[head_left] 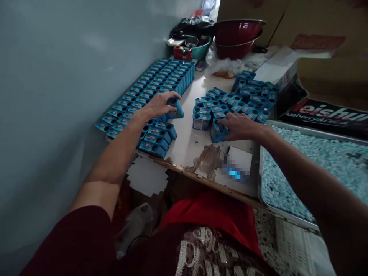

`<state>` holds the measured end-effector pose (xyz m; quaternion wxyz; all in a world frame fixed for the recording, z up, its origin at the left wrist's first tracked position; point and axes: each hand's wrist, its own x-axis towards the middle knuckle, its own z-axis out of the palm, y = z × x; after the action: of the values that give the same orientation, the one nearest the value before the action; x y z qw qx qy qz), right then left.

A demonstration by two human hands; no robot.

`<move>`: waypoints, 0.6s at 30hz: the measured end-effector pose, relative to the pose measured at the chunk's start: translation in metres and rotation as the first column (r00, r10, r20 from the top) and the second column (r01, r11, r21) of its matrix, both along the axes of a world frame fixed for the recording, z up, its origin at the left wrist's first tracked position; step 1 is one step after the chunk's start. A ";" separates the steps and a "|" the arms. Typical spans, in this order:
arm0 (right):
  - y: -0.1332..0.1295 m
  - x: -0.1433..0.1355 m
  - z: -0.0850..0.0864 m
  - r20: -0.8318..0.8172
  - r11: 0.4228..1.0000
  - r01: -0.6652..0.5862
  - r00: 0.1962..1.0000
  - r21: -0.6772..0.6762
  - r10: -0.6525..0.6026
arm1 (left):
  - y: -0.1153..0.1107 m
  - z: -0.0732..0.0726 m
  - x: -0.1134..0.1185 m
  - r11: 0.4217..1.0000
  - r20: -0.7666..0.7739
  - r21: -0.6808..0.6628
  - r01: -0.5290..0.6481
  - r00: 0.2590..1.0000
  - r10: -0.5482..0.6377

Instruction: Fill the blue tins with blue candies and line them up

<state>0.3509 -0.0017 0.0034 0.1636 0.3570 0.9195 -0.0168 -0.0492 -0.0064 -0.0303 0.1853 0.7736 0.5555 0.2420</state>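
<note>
My left hand (159, 104) is closed around a small blue box (178, 111), holding it above the table beside the long rows. Those rows of blue boxes (149, 82) stand packed side by side along the wall, each with a dark round hole on top. A shorter group of blue boxes (156, 140) sits at the front edge below my left forearm. To the right, my right hand (240, 125) has its fingers closed on another blue box (217, 131), at the near side of a loose cluster of blue boxes (220, 102).
A metal tray (261, 168) of pale blue pellet-like pieces lies at the right. Near the front edge is a white object (241, 157), partly blurred out. Dark red basins (238, 32), a teal basin (201, 50) and a plastic bag (224, 67) stand at the back. A cardboard box (330, 88) is behind the tray.
</note>
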 end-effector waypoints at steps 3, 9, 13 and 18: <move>-0.001 -0.010 0.008 0.102 0.999 -0.001 0.995 0.048 -0.004 | -0.015 -0.005 0.001 0.978 -0.034 -0.148 0.146 0.988 -0.153; -0.017 -0.042 0.022 -0.008 0.997 -0.019 1.000 0.079 0.020 | -0.060 -0.005 0.020 0.992 -0.326 -0.062 0.111 0.937 -0.125; -0.034 -0.056 0.023 0.010 0.999 -0.037 0.999 0.035 0.037 | -0.085 -0.028 0.054 0.995 -0.412 0.041 -0.091 0.906 0.100; -0.060 -0.001 0.012 -0.009 0.986 0.145 0.989 0.087 -0.145 | -0.093 -0.040 0.071 0.995 -0.403 0.038 -0.091 0.910 0.099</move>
<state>0.3503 -0.0620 0.0150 0.1449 0.4296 0.8912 0.0111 0.0220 -0.0998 -0.0707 0.0474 0.7806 0.6166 0.0905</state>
